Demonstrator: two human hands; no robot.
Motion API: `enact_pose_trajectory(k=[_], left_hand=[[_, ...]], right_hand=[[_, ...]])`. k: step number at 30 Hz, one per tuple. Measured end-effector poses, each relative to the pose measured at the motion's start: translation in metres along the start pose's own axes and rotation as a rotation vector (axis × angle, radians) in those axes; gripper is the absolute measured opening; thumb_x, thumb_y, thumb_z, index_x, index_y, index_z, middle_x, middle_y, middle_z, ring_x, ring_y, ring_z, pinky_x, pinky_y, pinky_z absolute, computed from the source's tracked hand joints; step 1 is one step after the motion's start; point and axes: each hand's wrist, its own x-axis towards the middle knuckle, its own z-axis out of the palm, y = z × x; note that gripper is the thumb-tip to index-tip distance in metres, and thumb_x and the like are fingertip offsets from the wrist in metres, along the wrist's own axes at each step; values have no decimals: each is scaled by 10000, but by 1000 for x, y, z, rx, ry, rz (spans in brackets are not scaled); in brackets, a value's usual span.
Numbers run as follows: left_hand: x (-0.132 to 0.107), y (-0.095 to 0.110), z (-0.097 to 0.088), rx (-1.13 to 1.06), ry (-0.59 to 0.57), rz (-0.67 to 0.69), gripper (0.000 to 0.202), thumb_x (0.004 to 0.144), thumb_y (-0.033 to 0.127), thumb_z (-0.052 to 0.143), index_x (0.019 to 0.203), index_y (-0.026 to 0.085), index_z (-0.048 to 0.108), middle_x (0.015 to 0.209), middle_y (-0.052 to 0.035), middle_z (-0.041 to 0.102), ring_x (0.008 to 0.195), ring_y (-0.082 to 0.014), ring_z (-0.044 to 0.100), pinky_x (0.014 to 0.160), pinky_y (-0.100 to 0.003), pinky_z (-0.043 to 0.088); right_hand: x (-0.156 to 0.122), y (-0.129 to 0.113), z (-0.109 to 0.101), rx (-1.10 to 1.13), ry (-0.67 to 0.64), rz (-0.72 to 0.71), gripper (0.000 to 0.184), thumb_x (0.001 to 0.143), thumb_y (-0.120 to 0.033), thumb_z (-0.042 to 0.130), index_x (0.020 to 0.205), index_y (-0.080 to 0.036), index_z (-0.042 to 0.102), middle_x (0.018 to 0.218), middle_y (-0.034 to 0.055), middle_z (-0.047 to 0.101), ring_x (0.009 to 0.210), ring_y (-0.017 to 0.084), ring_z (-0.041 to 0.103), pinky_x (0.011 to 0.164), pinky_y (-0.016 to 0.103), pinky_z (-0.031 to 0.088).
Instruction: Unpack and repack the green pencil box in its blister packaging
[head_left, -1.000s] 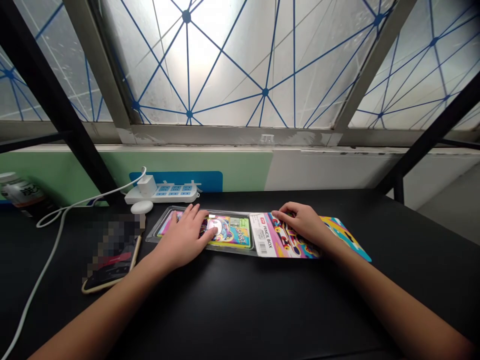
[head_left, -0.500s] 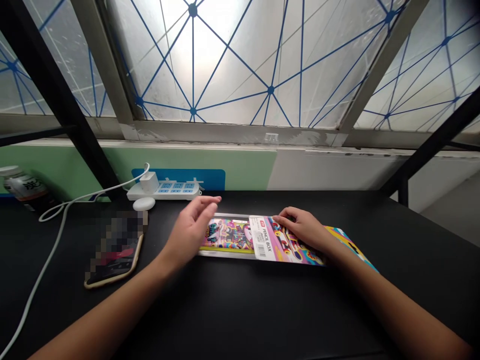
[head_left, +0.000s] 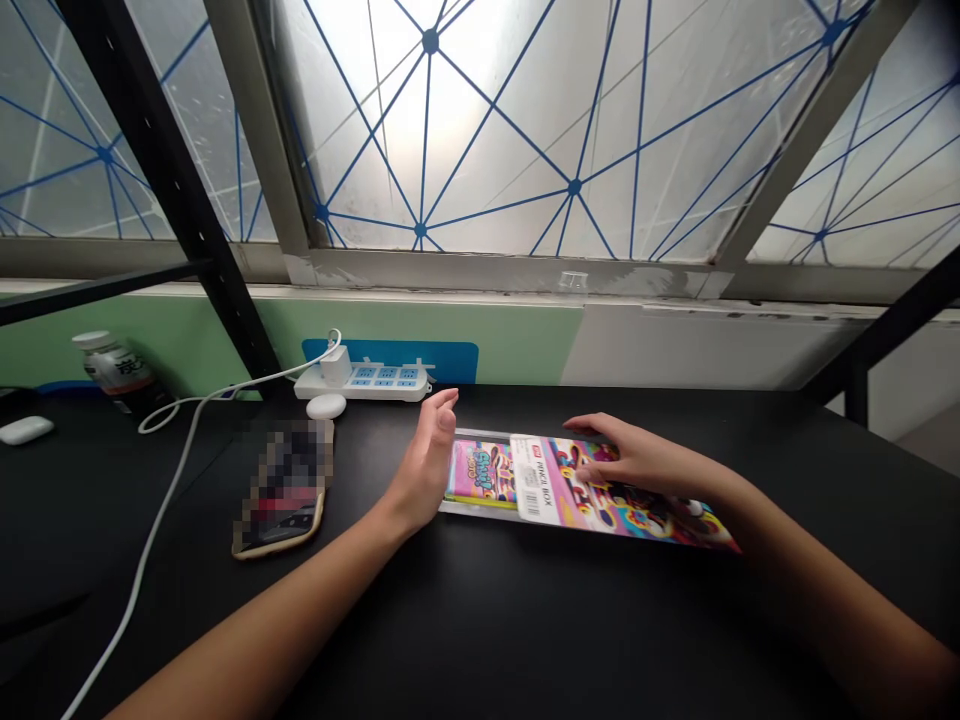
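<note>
A long, flat pencil box (head_left: 484,472) with a bright cartoon print lies on the black table, its left part showing in a clear tray. A colourful card sleeve (head_left: 600,500) with a white "PENCIL BOX" label covers its right part. My left hand (head_left: 426,468) stands on edge at the box's left end, fingers straight and close together, holding nothing. Over the sleeve lies my right hand (head_left: 634,458), thumb on its face and fingers spread toward the far edge. My right wrist and forearm hide part of the sleeve's right end.
A phone (head_left: 289,490) with a blurred screen lies left of my left hand. Behind it are a white round case (head_left: 326,406) and a power strip (head_left: 386,380) with a plugged-in charger. A white cable (head_left: 169,480), a bottle (head_left: 116,370) and a mouse-like white object (head_left: 26,430) are further left.
The view has turned left. Less of the box shows left of the label. My right thumb has moved apart from its fingers, and the yellow-blue piece at the right no longer shows.
</note>
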Motion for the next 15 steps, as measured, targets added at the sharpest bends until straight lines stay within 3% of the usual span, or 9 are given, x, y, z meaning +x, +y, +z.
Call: enact_pose_trajectory(k=[5, 8, 11, 15], left_hand=[[1, -1, -2, -135, -17, -46, 664, 982, 707, 237, 1468, 269, 346, 1589, -100, 360, 1490, -268, 258, 1200, -448, 209], [4, -4, -6, -150, -10, -77, 677, 969, 723, 250, 1448, 260, 371, 1573, -115, 383, 1463, -288, 319, 1174, -454, 272], [7, -4, -10, -95, 64, -100, 639, 988, 697, 222, 1407, 251, 409, 1524, -115, 451, 1442, -279, 359, 1171, -447, 275], [8, -6, -11, 169, 65, -144, 537, 996, 580, 415, 1404, 232, 394, 1517, -142, 437, 1432, -299, 368, 1157, -464, 287]], right_hand=[[36, -81, 23, -216, -7, -157, 633, 865, -570, 603, 1370, -196, 529, 1375, 159, 580, 1248, 346, 536, 1054, 491, 379], [57, -110, 41, -241, -11, -226, 505, 924, -575, 519, 1276, -223, 603, 1242, 128, 666, 1111, 315, 622, 976, 461, 425], [64, -116, 50, -277, 61, -240, 542, 920, -590, 520, 1275, -188, 601, 1227, 152, 665, 1105, 340, 621, 982, 501, 397], [50, -91, 44, -301, 154, -222, 575, 929, -592, 499, 1308, -166, 571, 1279, 159, 646, 1176, 347, 586, 1053, 548, 322]])
